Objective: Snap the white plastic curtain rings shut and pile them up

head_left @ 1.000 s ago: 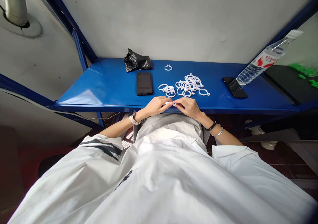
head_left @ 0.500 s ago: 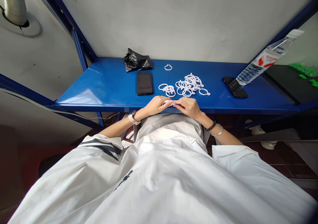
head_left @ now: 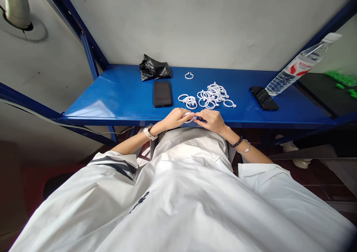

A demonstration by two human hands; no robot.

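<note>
Between my hands, at the front edge of the blue table (head_left: 131,107), is a white plastic ring (head_left: 188,121). My left hand (head_left: 176,118) pinches it between thumb and fingers. The fingertips of my right hand (head_left: 212,121) close on the ring's right end, where a small tab sits. Just beyond my hands lie a small cluster of white rings (head_left: 191,103) and a larger heap of the same rings (head_left: 214,93). One ring (head_left: 229,103) lies right of the heap, and an open ring (head_left: 189,76) with a gap lies farther back.
Left of the rings lies a flat black box (head_left: 162,94), with a crumpled black plastic bag (head_left: 154,68) behind it. At the right are a black phone (head_left: 264,98) and a water bottle (head_left: 295,71). Green pieces (head_left: 340,79) show at the far right, and a wall stands behind the table.
The ring in my hands has turned, so more of its loop shows below my left thumb. My right fingers have shifted slightly. Everything on the table stays where it was.
</note>
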